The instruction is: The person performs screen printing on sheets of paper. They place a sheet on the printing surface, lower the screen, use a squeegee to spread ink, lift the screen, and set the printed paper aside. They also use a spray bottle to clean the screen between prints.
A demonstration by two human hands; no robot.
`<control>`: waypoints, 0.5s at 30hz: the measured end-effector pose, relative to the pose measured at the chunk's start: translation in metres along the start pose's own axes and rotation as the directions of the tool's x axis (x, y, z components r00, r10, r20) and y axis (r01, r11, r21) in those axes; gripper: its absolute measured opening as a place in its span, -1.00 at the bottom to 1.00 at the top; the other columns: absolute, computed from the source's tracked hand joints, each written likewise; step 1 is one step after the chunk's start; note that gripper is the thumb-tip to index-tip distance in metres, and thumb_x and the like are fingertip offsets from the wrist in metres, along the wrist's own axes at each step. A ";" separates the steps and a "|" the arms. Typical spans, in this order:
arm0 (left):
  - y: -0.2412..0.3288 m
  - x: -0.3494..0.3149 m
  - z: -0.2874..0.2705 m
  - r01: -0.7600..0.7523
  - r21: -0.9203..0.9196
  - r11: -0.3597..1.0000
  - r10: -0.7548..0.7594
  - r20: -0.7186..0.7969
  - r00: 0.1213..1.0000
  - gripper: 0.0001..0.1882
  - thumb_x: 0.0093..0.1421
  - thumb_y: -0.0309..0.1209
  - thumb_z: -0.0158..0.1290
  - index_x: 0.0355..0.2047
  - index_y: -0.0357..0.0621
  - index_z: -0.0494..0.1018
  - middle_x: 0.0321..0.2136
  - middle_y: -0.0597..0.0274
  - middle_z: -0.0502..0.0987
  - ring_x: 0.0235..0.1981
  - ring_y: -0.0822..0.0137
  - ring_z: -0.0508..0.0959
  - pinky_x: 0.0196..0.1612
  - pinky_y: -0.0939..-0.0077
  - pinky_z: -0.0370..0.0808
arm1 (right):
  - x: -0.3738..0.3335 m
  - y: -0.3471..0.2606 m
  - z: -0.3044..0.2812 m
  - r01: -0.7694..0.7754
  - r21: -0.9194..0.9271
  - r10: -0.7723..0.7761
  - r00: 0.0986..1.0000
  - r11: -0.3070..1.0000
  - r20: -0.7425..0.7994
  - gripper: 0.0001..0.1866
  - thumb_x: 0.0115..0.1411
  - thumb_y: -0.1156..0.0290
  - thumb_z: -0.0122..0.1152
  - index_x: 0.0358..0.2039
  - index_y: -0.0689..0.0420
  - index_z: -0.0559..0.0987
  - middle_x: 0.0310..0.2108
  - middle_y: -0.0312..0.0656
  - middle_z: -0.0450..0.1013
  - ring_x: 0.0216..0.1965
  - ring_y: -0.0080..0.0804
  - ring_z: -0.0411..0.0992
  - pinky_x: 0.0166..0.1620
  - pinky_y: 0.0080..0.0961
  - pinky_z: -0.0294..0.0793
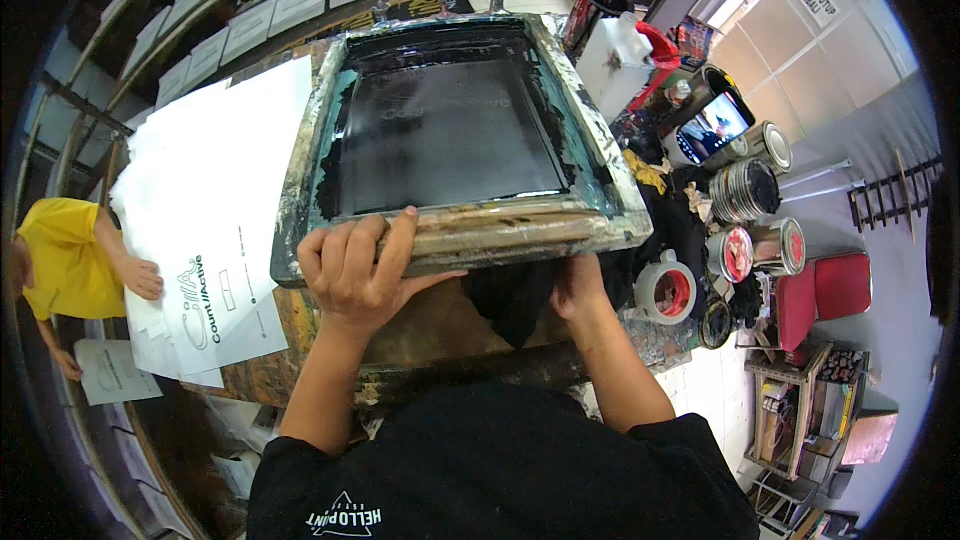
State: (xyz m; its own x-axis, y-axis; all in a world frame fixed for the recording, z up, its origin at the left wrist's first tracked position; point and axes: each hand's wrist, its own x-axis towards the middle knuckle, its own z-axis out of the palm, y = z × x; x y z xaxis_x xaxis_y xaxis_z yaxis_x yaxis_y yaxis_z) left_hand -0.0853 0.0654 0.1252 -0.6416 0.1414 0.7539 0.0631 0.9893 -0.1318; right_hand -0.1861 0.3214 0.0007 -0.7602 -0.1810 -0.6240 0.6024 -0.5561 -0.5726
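A screen printing frame [622, 180] lies tilted over the worktable, its mesh [450, 140] coated with wet-looking black ink. My left hand [360, 265] grips the worn near rail, fingers over the top and thumb along its front side. Below the same rail, towards its right end, is my right hand [577, 288]; its fingers are mostly hidden by the frame and dark cloth. Black fabric [515, 300] hangs out between my hands under the frame. Printed white sheets [225, 280] are stacked just left of the frame.
Another person in a yellow shirt [62, 260] stands at the left, one hand on the sheets. Racks with printed sheets [300, 2] run along the far left. At right are a tape roll [665, 292], ink cans [778, 245], a phone [714, 127], a white jug [612, 65] and a red chair [840, 285].
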 end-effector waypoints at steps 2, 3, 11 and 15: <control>0.001 -0.003 0.003 -0.009 0.023 1.000 0.009 -0.004 1.000 -0.29 -0.03 0.42 0.24 -0.17 0.11 0.64 -0.37 0.42 0.52 -0.32 0.37 0.48 -0.07 0.25 0.27 | 0.014 0.006 -0.011 0.047 0.017 -0.049 0.990 0.999 0.130 -0.62 0.43 0.10 0.10 0.12 0.05 0.50 0.01 -0.24 0.51 -0.02 -0.33 0.45 0.01 -0.34 0.46; 0.001 -0.003 0.004 -0.013 0.030 0.999 0.013 -0.007 1.000 -0.30 -0.02 0.42 0.23 -0.18 0.11 0.64 -0.37 0.43 0.51 -0.31 0.37 0.48 -0.07 0.25 0.27 | 0.018 0.010 -0.012 0.076 0.042 -0.079 0.993 0.996 0.093 -0.70 0.43 0.18 0.12 0.06 0.03 0.50 -0.05 -0.26 0.53 -0.12 -0.38 0.48 -0.20 -0.29 0.55; -0.001 -0.010 0.004 -0.018 0.033 0.999 0.018 0.026 1.000 -0.24 -0.04 0.40 0.25 -0.10 0.03 0.64 -0.30 0.40 0.55 -0.25 0.35 0.53 -0.06 0.23 0.26 | 0.002 -0.013 -0.020 0.082 -0.021 -0.080 0.994 0.996 0.079 -0.69 0.39 0.28 0.17 0.05 0.17 0.52 -0.09 -0.08 0.56 -0.19 -0.27 0.54 -0.21 -0.34 0.49; -0.002 -0.011 0.005 -0.034 0.035 0.999 0.034 0.021 0.999 -0.24 -0.02 0.41 0.23 -0.11 0.04 0.65 -0.30 0.40 0.55 -0.25 0.34 0.53 -0.08 0.22 0.27 | 0.005 -0.014 -0.029 0.105 0.163 -0.156 0.929 0.981 0.337 -0.63 0.39 0.26 0.18 0.09 0.24 0.52 0.01 -0.02 0.56 0.01 -0.13 0.57 0.11 -0.17 0.61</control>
State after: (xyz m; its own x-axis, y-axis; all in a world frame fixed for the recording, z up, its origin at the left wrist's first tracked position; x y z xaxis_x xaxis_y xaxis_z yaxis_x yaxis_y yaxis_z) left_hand -0.0820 0.0617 0.1138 -0.6551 0.1738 0.7353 0.0585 0.9819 -0.1800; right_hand -0.1913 0.3517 -0.0105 -0.8817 -0.3547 -0.3113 0.4712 -0.6966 -0.5410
